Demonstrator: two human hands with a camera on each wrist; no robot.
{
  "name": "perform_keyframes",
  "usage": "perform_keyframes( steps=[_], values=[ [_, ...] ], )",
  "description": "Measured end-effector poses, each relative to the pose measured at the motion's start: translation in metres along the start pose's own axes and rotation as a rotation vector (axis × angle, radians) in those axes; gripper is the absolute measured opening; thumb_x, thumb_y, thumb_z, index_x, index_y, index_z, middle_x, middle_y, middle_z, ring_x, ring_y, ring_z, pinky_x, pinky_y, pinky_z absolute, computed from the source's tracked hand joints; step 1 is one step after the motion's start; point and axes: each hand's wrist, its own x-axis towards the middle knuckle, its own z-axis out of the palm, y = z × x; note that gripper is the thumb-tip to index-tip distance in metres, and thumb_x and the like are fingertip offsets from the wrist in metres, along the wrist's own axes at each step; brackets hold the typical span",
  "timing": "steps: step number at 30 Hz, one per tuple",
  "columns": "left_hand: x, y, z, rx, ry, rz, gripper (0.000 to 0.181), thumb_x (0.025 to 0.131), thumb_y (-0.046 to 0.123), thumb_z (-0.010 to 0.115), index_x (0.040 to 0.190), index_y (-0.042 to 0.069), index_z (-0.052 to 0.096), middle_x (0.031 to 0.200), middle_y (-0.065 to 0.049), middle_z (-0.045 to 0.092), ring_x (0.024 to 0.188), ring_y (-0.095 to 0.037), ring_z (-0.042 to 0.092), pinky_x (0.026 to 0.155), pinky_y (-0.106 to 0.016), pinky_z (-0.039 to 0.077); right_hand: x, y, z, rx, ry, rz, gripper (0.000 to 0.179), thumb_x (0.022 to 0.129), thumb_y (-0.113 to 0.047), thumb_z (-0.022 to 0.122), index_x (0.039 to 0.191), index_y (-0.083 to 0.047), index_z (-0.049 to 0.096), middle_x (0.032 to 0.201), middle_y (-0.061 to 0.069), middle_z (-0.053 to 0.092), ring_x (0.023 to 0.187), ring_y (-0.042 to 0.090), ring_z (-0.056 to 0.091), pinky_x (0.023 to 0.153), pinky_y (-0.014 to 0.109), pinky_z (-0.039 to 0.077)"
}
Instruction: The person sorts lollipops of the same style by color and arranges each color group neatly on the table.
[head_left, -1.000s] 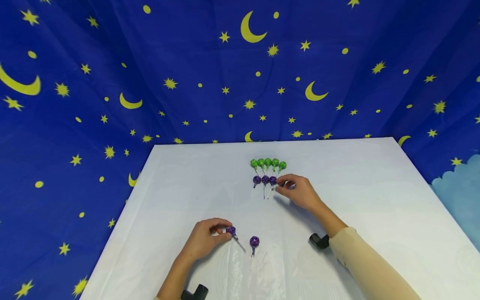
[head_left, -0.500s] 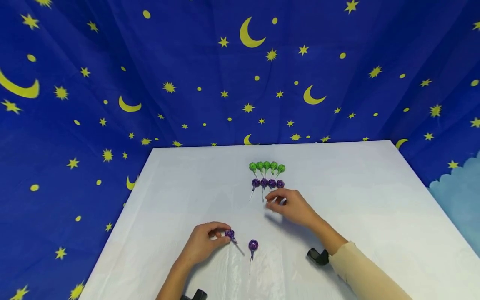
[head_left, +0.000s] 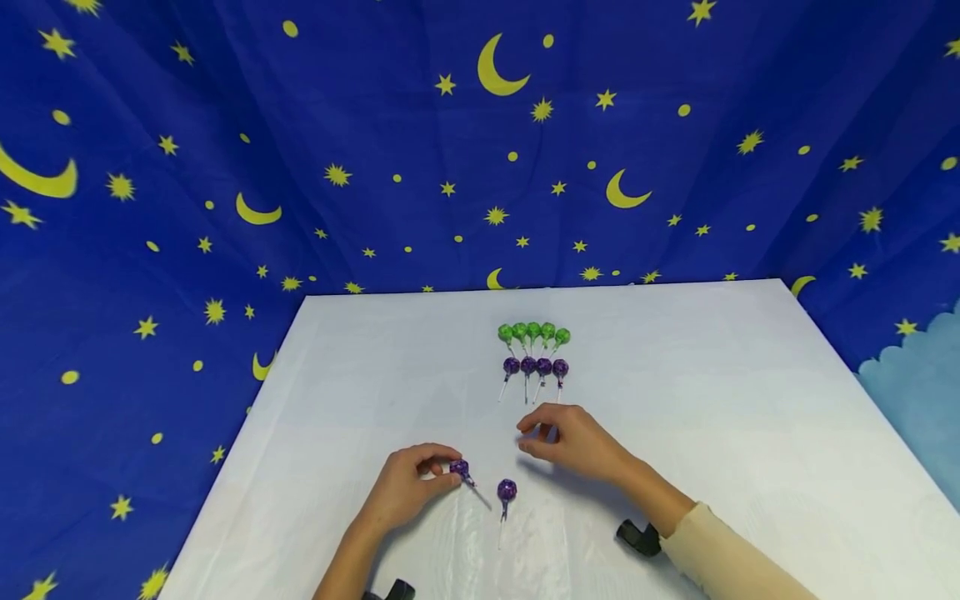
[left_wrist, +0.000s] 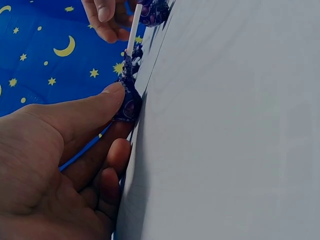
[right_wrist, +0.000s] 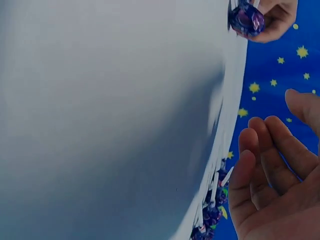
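My left hand (head_left: 408, 483) pinches the head of a purple-wrapped lollipop (head_left: 460, 470) between thumb and fingers, its white stick slanting down to the right. In the left wrist view the thumb presses on that lollipop's wrapper (left_wrist: 129, 102). Just right of it, another purple lollipop (head_left: 507, 490) lies on the table, stick toward me. My right hand (head_left: 573, 439) hovers between this lollipop and the rows, fingers relaxed and apart from the thumb, holding nothing. Beyond it lies a row of several purple lollipops (head_left: 528, 367), sticks pointing toward me.
Behind the purple row lies a row of several green lollipops (head_left: 533, 330), their sticks reaching toward the purple heads. All rest on a white-covered table (head_left: 360, 375). A blue curtain (head_left: 420, 125) with yellow stars and moons hangs behind and at the sides.
My right hand has let go of a purple lollipop at the right end of the purple row and moved back toward me. The left hand keeps its pinch in place.
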Motion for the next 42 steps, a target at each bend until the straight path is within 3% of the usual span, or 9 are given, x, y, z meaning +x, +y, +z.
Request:
perform_keyframes(
  steps=[9,16,26,36,42],
  values=[
    [-0.001,0.0,0.0,0.001,0.008,0.014,0.025,0.081,0.027,0.078,0.105,0.023,0.073,0.081,0.011,0.062,0.075,-0.01,0.057,0.074,-0.031,0.047,-0.007,-0.01,0.012,-0.031,-0.045,0.015,0.034,0.087,-0.04,0.071,0.108,-0.013,0.07,0.093,-0.008,0.064,0.075,0.006,0.058,0.063,0.024,0.049],
    [-0.003,0.0,0.001,-0.011,0.008,-0.01,0.025,0.081,0.027,0.079,0.105,0.023,0.072,0.081,0.01,0.062,0.076,-0.01,0.057,0.077,-0.031,0.048,-0.012,-0.016,0.021,-0.09,-0.099,0.004,0.039,0.084,-0.046,0.072,0.11,-0.017,0.069,0.098,-0.009,0.064,0.082,0.008,0.058,0.071,0.026,0.047],
    [-0.001,-0.001,0.003,0.001,0.011,0.0,0.026,0.081,0.03,0.078,0.105,0.024,0.072,0.08,0.011,0.061,0.077,-0.01,0.056,0.08,-0.031,0.047,-0.012,-0.019,0.026,-0.135,-0.139,0.037,0.037,0.08,-0.044,0.076,0.107,-0.019,0.067,0.097,-0.012,0.061,0.084,0.006,0.056,0.075,0.027,0.047],
    [-0.001,0.0,0.003,0.005,0.012,0.003,0.025,0.083,0.032,0.077,0.106,0.024,0.072,0.081,0.01,0.06,0.078,-0.011,0.055,0.082,-0.035,0.048,-0.013,-0.016,0.032,-0.221,-0.14,-0.031,0.026,0.081,-0.037,0.077,0.101,-0.024,0.068,0.092,-0.016,0.058,0.082,0.003,0.054,0.074,0.026,0.046],
    [-0.001,0.0,0.003,0.016,0.016,-0.003,0.025,0.083,0.031,0.077,0.106,0.024,0.072,0.082,0.01,0.06,0.078,-0.011,0.055,0.082,-0.036,0.048,-0.013,-0.017,0.032,-0.217,-0.133,-0.058,0.022,0.081,-0.033,0.077,0.099,-0.023,0.069,0.089,-0.015,0.059,0.079,0.003,0.054,0.073,0.026,0.045]
  ],
)
